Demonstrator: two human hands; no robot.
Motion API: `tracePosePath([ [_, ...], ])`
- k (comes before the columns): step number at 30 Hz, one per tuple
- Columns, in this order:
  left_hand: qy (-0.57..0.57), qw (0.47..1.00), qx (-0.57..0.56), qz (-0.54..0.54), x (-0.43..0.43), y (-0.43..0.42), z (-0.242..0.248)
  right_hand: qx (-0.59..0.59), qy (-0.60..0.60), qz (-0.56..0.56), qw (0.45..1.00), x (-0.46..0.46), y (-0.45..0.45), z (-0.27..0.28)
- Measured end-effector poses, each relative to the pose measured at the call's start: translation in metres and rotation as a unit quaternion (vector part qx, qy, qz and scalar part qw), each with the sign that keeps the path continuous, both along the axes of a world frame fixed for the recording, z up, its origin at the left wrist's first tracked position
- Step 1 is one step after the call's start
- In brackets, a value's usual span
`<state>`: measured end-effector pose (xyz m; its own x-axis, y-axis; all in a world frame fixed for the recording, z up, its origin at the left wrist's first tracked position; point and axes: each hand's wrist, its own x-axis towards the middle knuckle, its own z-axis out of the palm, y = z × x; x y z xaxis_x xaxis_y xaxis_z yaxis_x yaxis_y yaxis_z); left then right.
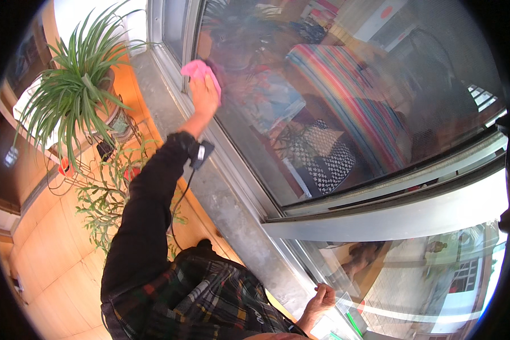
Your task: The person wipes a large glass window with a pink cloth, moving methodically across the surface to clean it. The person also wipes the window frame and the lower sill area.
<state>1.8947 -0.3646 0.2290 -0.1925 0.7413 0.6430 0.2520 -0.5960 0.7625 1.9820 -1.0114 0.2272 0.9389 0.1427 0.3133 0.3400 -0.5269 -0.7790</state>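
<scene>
A crumpled pink cloth [201,71] is under my left hand [205,91], pressed to the glass pane [255,106] beside the metal window frame [242,163]. The black sleeve of that arm has a small dark device on a cable at the wrist. At the lower right, my right hand [321,297] has its fingers curled beside the lower window frame, with no object visible in it. Through the glass and in its reflections appear a striped woven cloth [344,93] and a black-and-white patterned fabric [329,163].
A grey stone sill [238,225] runs along the window. On the left are a potted spider plant [74,91], a wire plant stand [78,172] and a branching green plant [104,208] above an orange-toned tiled floor [46,255]. A green strip [353,324] lies at the lower right.
</scene>
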Motion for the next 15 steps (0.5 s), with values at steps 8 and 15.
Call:
tracePosePath([
  [8, 0.043, 0.984, -0.061, -0.161, 0.018, -0.203, -0.024, 0.0, -0.025, 0.013, 1.0, -0.002, 0.003, 0.002],
  [15, 0.073, 0.949, 0.016, -0.308, 0.018, -0.312, -0.031, 0.049, 0.04, -0.012, 0.998, -0.002, -0.004, -0.005],
])
